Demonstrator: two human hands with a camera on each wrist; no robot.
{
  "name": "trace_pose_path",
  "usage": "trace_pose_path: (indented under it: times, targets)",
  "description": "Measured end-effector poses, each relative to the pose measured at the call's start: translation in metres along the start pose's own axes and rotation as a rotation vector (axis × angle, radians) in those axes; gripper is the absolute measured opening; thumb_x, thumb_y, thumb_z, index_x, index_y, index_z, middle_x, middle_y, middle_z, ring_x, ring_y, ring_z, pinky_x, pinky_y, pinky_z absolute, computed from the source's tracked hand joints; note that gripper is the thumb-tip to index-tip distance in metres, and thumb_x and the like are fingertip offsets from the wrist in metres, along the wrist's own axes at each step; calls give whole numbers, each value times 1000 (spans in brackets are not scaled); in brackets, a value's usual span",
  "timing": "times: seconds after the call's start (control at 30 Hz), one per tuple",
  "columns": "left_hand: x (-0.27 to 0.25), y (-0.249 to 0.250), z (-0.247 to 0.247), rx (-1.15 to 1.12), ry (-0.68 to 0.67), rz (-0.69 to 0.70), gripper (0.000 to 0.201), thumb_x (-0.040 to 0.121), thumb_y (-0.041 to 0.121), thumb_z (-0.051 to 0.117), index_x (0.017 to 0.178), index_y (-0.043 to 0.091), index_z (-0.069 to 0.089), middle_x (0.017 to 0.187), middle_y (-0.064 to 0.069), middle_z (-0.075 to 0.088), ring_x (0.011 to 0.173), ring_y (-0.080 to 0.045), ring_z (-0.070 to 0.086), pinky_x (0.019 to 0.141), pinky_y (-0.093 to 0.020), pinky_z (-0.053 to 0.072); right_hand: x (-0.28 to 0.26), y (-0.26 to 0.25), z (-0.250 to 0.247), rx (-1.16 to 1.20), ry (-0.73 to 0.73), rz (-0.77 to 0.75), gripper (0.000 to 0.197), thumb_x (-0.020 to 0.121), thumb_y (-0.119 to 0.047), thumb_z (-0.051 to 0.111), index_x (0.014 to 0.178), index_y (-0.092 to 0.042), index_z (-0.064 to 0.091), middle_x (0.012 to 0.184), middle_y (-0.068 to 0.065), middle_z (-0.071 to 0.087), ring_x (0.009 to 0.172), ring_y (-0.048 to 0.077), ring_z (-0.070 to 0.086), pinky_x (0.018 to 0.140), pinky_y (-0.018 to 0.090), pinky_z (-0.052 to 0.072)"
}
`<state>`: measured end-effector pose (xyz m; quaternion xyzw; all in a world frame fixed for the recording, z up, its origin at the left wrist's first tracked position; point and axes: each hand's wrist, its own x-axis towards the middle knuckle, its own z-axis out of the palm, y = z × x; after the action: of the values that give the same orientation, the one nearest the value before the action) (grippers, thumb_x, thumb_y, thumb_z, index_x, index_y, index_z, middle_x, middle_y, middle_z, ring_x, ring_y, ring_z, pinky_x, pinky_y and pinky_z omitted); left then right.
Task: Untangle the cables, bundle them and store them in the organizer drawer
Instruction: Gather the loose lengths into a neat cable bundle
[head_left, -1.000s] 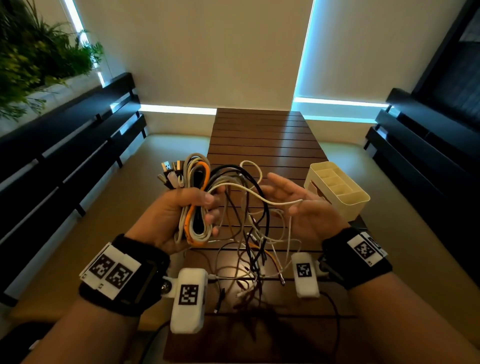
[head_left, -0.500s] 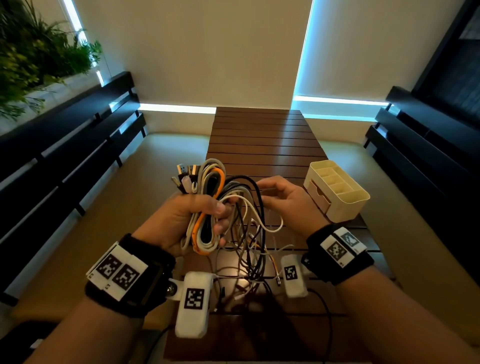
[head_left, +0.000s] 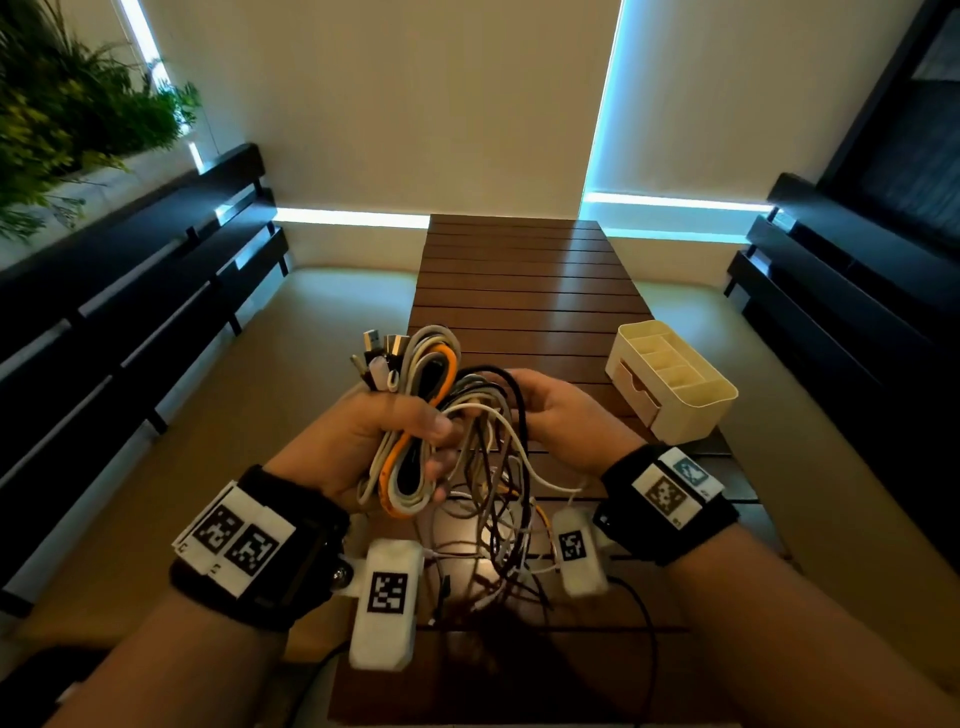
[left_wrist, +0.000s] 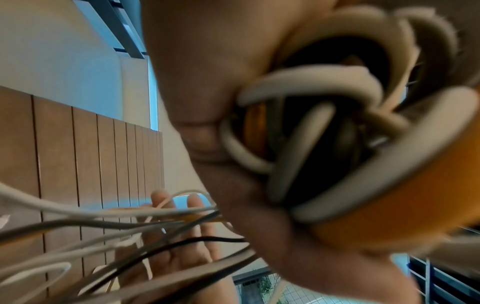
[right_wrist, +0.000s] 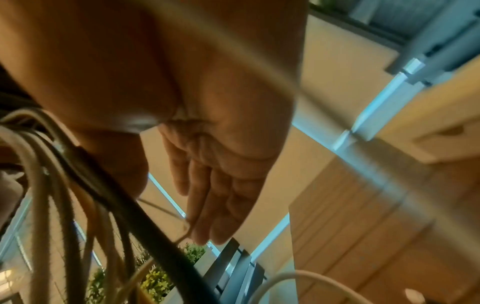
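My left hand (head_left: 395, 431) grips a coiled bundle of cables (head_left: 421, 384) in white, orange, grey and black, held above the wooden table (head_left: 519, 270). USB plugs (head_left: 379, 348) stick out at the bundle's top. Up close, the left wrist view shows the coils (left_wrist: 324, 133) pressed into my palm. Loose strands (head_left: 498, 525) hang tangled from the bundle down to the table. My right hand (head_left: 556, 410) is just right of the bundle with its fingers (right_wrist: 215, 195) straight, against the black loop (head_left: 514, 395). The cream organizer (head_left: 675, 384) stands at the right, its drawer (head_left: 636, 392) closed.
Dark benches (head_left: 130, 291) run along both sides of the table. A green plant (head_left: 62, 114) sits at the upper left. The organizer's top compartments (head_left: 670, 358) look empty. The table's far half shows bare slats.
My right hand has moved left toward the bundle, bringing in the white loop that lay across its open palm. The left hand has shifted slightly right with the bundle.
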<state>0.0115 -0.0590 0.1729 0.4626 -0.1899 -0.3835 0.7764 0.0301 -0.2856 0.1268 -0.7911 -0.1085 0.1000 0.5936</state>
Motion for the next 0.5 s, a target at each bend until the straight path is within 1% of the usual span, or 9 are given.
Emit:
trace_pose_path:
  times: [0.03,0.1,0.13,0.2,0.3,0.37,0.4,0.47,0.5]
  targets:
    - [-1,1,0,5,-1,6,41,60,11,86,87,7,56,63,-4,53,51,-16,55,52,-34,55,0,2,1,9,9,0,36,92,-10,66,125,-24,60,110,-5,72,106,13,68,95,36,54]
    - [-4,3,-3,-16,1,10,31,60,12,86,77,13,60,62,-2,52,51,-14,55,52,-33,55,-2,5,0,-1,99,-8,22,90,-13,68,109,-24,64,101,-1,73,96,15,70,89,38,56]
    - [-7,5,-5,-38,5,5,29,59,13,86,74,16,61,62,0,51,51,-14,55,53,-33,55,-3,7,-3,6,166,-10,16,89,-15,69,103,-22,64,96,0,72,88,15,69,84,37,56]
    - [-11,7,-10,-54,23,-8,25,57,16,87,69,17,65,60,1,50,51,-12,54,54,-31,54,-5,10,-10,-65,286,10,12,88,-19,71,96,-20,62,88,-1,69,77,11,64,73,29,51]
    - [-13,9,-14,-43,56,-25,18,56,19,85,66,14,71,60,4,53,51,-8,54,55,-27,54,-8,11,-18,-419,381,60,15,89,-31,72,89,-26,58,81,-8,61,71,5,54,63,15,38]
    - [-11,6,-14,-66,85,-31,14,57,15,81,66,14,71,60,4,51,50,-8,53,54,-27,53,-10,10,-17,-612,447,90,17,91,-38,69,89,-27,57,79,-11,56,70,0,49,56,12,30]
    - [-10,4,-14,-78,99,-29,12,58,14,80,66,14,71,61,4,51,50,-8,52,53,-27,53,-10,11,-17,-658,484,105,18,92,-41,67,90,-25,58,79,-11,55,70,-1,47,55,13,29]
    - [-7,3,-15,-121,116,-24,21,56,14,82,74,10,73,62,4,49,49,-8,52,52,-27,53,-6,17,-17,-698,542,127,22,95,-44,61,90,-22,59,79,-9,59,71,1,52,57,17,35]
    - [-7,3,-16,-154,131,-25,30,53,13,85,81,6,74,63,3,48,49,-9,52,50,-29,53,-4,19,-17,-621,549,136,23,96,-43,59,89,-21,60,79,-7,63,71,5,59,59,20,41]
